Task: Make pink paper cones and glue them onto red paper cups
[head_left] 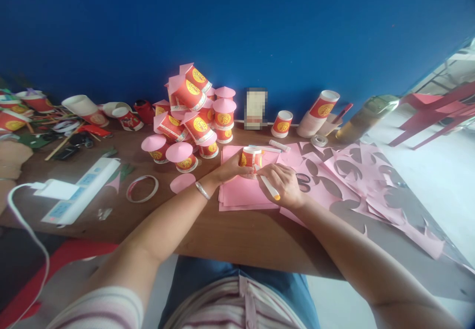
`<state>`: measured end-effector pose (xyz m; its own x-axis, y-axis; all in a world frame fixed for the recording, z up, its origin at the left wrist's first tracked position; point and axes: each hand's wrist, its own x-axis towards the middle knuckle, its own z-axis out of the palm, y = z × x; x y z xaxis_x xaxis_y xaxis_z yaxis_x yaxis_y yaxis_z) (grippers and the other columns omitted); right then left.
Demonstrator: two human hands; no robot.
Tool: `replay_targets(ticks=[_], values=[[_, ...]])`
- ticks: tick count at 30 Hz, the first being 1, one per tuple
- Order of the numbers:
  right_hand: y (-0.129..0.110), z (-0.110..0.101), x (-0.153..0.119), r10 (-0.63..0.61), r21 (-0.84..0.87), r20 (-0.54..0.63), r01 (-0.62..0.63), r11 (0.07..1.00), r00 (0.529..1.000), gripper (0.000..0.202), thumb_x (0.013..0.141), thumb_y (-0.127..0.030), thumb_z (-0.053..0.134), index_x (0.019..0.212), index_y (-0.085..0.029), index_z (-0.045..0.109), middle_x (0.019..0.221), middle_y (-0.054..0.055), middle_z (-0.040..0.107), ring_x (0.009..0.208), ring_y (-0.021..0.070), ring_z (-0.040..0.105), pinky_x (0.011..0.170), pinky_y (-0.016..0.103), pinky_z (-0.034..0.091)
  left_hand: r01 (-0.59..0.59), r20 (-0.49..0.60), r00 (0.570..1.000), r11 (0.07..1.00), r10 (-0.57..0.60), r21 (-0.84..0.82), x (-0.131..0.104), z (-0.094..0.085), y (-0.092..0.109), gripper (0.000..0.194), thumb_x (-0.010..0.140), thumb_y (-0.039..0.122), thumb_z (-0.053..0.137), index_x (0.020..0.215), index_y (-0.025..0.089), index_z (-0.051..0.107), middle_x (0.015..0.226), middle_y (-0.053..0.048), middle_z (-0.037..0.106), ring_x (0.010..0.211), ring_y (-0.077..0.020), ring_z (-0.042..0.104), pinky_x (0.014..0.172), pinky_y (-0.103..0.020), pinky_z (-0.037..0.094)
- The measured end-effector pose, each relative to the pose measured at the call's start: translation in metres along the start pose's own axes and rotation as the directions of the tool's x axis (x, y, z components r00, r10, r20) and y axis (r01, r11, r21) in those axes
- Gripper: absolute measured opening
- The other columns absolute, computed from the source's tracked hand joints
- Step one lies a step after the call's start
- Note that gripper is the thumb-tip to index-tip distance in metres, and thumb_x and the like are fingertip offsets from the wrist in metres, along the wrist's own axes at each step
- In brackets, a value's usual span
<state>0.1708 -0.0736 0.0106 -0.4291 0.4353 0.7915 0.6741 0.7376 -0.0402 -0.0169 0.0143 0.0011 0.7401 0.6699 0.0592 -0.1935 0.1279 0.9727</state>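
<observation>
My left hand [230, 169] is closed around a red paper cup [246, 156] with a gold emblem, held just above a stack of pink paper [247, 194]. In my right hand [285, 183] is a white marker [270, 189] with an orange end; its tip side points at the cup's lower wall, and whether it touches I cannot tell. Dark scissor handles [303, 182] show beside my right hand. To the left stands a pile of red cups with pink cone tops [223, 106]. A flat pink paper disc [182, 183] lies near my left wrist.
Pink paper offcuts [356, 175] cover the table's right side. At the back are a single red cup [282, 123], stacked cups [319, 113], a tape roll [319, 141] and a bottle [367, 116]. Leftward lie a tape ring [142, 189] and a power strip [83, 190] with a charger cable.
</observation>
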Motion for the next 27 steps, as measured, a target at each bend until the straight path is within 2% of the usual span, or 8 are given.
replay_targets(ticks=[7, 14, 21, 24, 27], values=[[-0.0006, 0.0001, -0.001, -0.003, 0.001, -0.012, 0.003, 1.0, 1.0, 0.017, 0.091, -0.009, 0.057, 0.104, -0.019, 0.062, 0.081, 0.003, 0.07, 0.066, 0.016, 0.063, 0.062, 0.03, 0.047, 0.014, 0.012, 1.0, 1.0, -0.014, 0.021, -0.0009, -0.0009, 0.0011, 0.063, 0.07, 0.04, 0.088, 0.119, 0.016, 0.056, 0.092, -0.003, 0.06, 0.082, -0.0157, 0.058, 0.071, -0.027, 0.048], [0.001, 0.0054, -0.0075, -0.033, 0.033, 0.029, 0.032, 0.999, 0.999, 0.025, 0.096, -0.011, 0.055, 0.119, -0.018, 0.06, 0.095, 0.008, 0.075, 0.082, 0.0192, 0.07, 0.074, 0.033, 0.052, 0.008, -0.021, 1.0, 0.998, -0.007, 0.063, -0.0011, -0.0009, -0.0011, 0.07, 0.066, 0.036, 0.09, 0.123, 0.017, 0.054, 0.106, -0.006, 0.062, 0.096, -0.0205, 0.06, 0.077, -0.029, 0.05], [-0.0001, 0.0067, -0.0056, -0.015, 0.022, 0.03, 0.014, 1.0, 0.999, 0.019, 0.096, -0.01, 0.056, 0.113, -0.018, 0.06, 0.094, 0.007, 0.075, 0.079, 0.0186, 0.069, 0.072, 0.032, 0.052, 0.054, -0.06, 0.997, 0.994, -0.048, 0.098, -0.0008, -0.0018, -0.0054, 0.077, 0.068, 0.035, 0.089, 0.132, 0.019, 0.049, 0.12, -0.01, 0.061, 0.106, -0.0255, 0.06, 0.08, -0.032, 0.052], [0.0006, 0.0069, -0.0061, -0.013, 0.016, 0.018, 0.013, 1.0, 1.0, 0.018, 0.096, -0.011, 0.056, 0.112, -0.018, 0.06, 0.093, 0.007, 0.075, 0.078, 0.0182, 0.069, 0.071, 0.032, 0.052, 0.044, -0.047, 0.998, 0.996, -0.04, 0.074, -0.0008, -0.0013, -0.0043, 0.078, 0.067, 0.037, 0.09, 0.131, 0.019, 0.05, 0.116, -0.01, 0.062, 0.104, -0.0254, 0.061, 0.08, -0.032, 0.052], [0.0014, 0.0057, -0.0055, -0.007, 0.01, 0.003, 0.007, 1.0, 1.0, 0.019, 0.095, -0.009, 0.055, 0.111, -0.018, 0.06, 0.091, 0.007, 0.074, 0.076, 0.0182, 0.068, 0.069, 0.032, 0.051, 0.021, -0.019, 1.0, 0.998, -0.02, 0.051, -0.0002, -0.0005, -0.0026, 0.071, 0.068, 0.04, 0.09, 0.125, 0.017, 0.054, 0.108, -0.009, 0.062, 0.098, -0.0226, 0.061, 0.078, -0.031, 0.051]])
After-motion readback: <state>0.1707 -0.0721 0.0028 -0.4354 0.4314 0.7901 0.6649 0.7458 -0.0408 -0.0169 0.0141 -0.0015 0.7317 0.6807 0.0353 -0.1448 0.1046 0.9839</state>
